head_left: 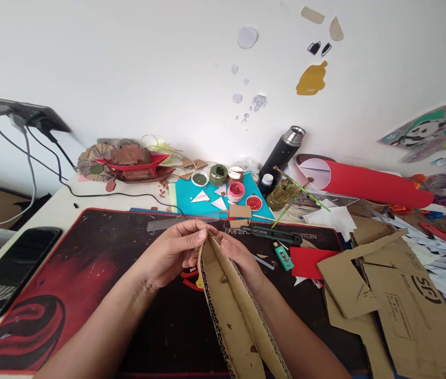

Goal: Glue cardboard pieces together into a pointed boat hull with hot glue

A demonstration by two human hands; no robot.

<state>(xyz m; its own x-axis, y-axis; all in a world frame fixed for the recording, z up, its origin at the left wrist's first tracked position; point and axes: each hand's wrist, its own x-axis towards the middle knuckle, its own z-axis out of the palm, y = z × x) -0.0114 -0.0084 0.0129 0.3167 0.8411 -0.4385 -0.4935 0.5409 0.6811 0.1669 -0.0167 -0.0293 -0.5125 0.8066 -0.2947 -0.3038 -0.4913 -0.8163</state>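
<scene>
A long folded strip of corrugated cardboard (233, 316) runs from the bottom edge up to a narrow far end. My left hand (178, 247) pinches that end from the left, thumb on the edge. On the other side my right hand (242, 258) wraps round the strip, its thumb pressing near the tip. The strip's two long walls stand apart toward the bottom, showing a brown inside with dark spots. Partly hidden behind my left hand lies a red and yellow handled tool (193, 281) on the dark mat (160, 337).
Paint jars (218, 175) stand on blue paper (183, 197) by a black flask (282, 152) and a brush jar (280, 195). A green-black cutter (272, 234) and a lighter (283, 256) lie ahead. Cardboard pieces (404, 310) fill the right, a phone (13, 273) the left.
</scene>
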